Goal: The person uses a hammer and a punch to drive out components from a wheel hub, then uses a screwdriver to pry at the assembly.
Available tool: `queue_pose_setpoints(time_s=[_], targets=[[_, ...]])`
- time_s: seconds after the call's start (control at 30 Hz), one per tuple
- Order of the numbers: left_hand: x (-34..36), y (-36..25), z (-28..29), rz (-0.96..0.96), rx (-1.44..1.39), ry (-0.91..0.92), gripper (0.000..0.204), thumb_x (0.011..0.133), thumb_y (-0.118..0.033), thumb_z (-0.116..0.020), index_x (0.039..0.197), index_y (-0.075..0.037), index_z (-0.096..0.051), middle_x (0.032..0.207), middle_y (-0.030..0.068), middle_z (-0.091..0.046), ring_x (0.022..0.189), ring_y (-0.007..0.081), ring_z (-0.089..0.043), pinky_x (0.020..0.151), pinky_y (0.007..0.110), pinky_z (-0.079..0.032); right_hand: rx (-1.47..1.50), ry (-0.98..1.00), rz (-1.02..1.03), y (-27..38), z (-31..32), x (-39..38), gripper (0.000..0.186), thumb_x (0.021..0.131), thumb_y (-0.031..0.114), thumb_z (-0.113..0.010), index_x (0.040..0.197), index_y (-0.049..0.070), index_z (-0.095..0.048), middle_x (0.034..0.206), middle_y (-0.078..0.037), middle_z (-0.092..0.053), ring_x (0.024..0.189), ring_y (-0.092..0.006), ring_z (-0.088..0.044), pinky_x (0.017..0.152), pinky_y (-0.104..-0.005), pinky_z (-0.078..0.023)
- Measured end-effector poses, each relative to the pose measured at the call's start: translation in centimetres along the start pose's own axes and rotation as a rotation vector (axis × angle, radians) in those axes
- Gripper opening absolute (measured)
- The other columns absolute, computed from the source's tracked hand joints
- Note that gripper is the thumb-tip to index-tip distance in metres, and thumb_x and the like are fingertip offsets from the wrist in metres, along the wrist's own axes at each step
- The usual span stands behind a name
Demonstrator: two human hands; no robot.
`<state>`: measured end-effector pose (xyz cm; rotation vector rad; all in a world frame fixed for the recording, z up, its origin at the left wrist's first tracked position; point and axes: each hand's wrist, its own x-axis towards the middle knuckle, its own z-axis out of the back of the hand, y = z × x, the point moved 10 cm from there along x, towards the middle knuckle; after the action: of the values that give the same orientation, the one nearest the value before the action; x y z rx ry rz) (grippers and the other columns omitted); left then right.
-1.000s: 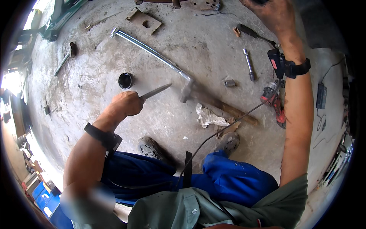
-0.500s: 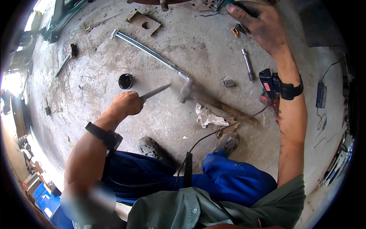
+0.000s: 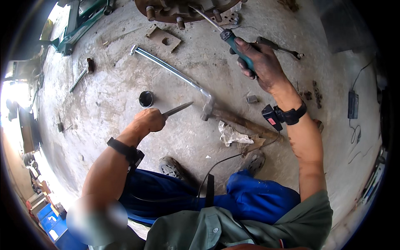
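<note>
My right hand [image 3: 266, 66], dark with grime, is closed round the teal handle of a screwdriver [image 3: 239, 51]. Its shaft slants up and left, and the tip reaches the rusty round hub [image 3: 186, 16] with studs at the top edge. Whether the tip touches the hub's face, I cannot tell. Lower left, my left hand [image 3: 151, 119] grips a pointed grey metal blade [image 3: 178, 109] that points right, its handle hidden in the fist. Just above that hand stands a small round black cup [image 3: 146, 99].
A long chrome bar [image 3: 168, 68] lies near a hammer [image 3: 241, 121] with a wooden handle. Around them are a plate with a hole [image 3: 163, 38], a socket [image 3: 252, 99], crumpled paper [image 3: 232, 134] and a ratchet [image 3: 287, 51]. A green metal frame [image 3: 77, 33] stands far left.
My right hand has come down and left, bringing the screwdriver into view. The view has shifted, showing more of the hub. My left hand still holds the blade.
</note>
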<state>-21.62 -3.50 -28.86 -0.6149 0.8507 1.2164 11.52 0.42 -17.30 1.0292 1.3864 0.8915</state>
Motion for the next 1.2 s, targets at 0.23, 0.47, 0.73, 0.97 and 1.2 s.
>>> queue_pose_setpoints(time_s=[0.23, 0.47, 0.73, 0.97, 1.2], targets=[[-0.3, -0.1, 0.3, 0.007, 0.001, -0.031, 0.056, 0.099, -0.049, -0.045, 0.091, -0.001, -0.072, 0.093, 0.0209, -0.069, 0.093, 0.0377, -0.066, 0.079, 0.045, -0.052, 0.195, 0.022, -0.003, -1.3, -2.5, -0.4, 0.047, 0.093, 0.049, -0.063, 0.096, 0.002, -0.063, 0.065, -0.001, -0.054, 0.050, -0.0068, -0.046, 0.044, -0.0205, -0.032], [-0.2, -0.1, 0.2, -0.007, 0.000, -0.031, 0.054, 0.098, -0.048, -0.046, 0.089, -0.001, -0.072, 0.090, 0.0204, -0.069, 0.090, 0.0383, -0.066, 0.076, 0.045, -0.052, 0.368, 0.023, -0.123, -1.8, -4.8, -1.1, 0.047, 0.095, 0.051, -0.059, 0.100, 0.004, -0.060, 0.070, 0.001, -0.054, 0.054, -0.0071, -0.048, 0.047, -0.0197, -0.035], [-0.7, -0.3, 0.4, 0.069, 0.015, 0.074, 0.043, 0.094, -0.042, -0.050, 0.109, -0.008, -0.072, 0.113, 0.0147, -0.069, 0.108, 0.0342, -0.065, 0.088, 0.040, -0.052, 0.473, 0.060, -0.173, -0.1, -8.8, -2.5, 0.042, 0.099, 0.049, -0.054, 0.098, 0.007, -0.055, 0.073, -0.001, -0.054, 0.058, -0.0093, -0.050, 0.050, -0.0217, -0.039], [-0.2, -0.1, 0.0, 0.024, 0.004, 0.010, 0.050, 0.098, -0.047, -0.046, 0.099, -0.004, -0.072, 0.100, 0.0183, -0.070, 0.098, 0.0374, -0.065, 0.083, 0.043, -0.052, 0.522, 0.006, -0.204, 1.7, -10.0, -3.3, 0.038, 0.100, 0.046, -0.054, 0.094, 0.008, -0.053, 0.073, 0.000, -0.053, 0.057, -0.0094, -0.049, 0.049, -0.0220, -0.039], [-0.2, 0.2, 0.0, 0.006, 0.014, -0.026, 0.057, 0.099, -0.050, -0.043, 0.092, 0.000, -0.071, 0.093, 0.0203, -0.069, 0.093, 0.0395, -0.066, 0.079, 0.045, -0.052, 0.514, -0.018, -0.242, 4.4, -9.8, -4.3, 0.035, 0.101, 0.042, -0.051, 0.094, 0.008, -0.052, 0.075, 0.000, -0.051, 0.058, -0.0082, -0.047, 0.048, -0.0213, -0.036]])
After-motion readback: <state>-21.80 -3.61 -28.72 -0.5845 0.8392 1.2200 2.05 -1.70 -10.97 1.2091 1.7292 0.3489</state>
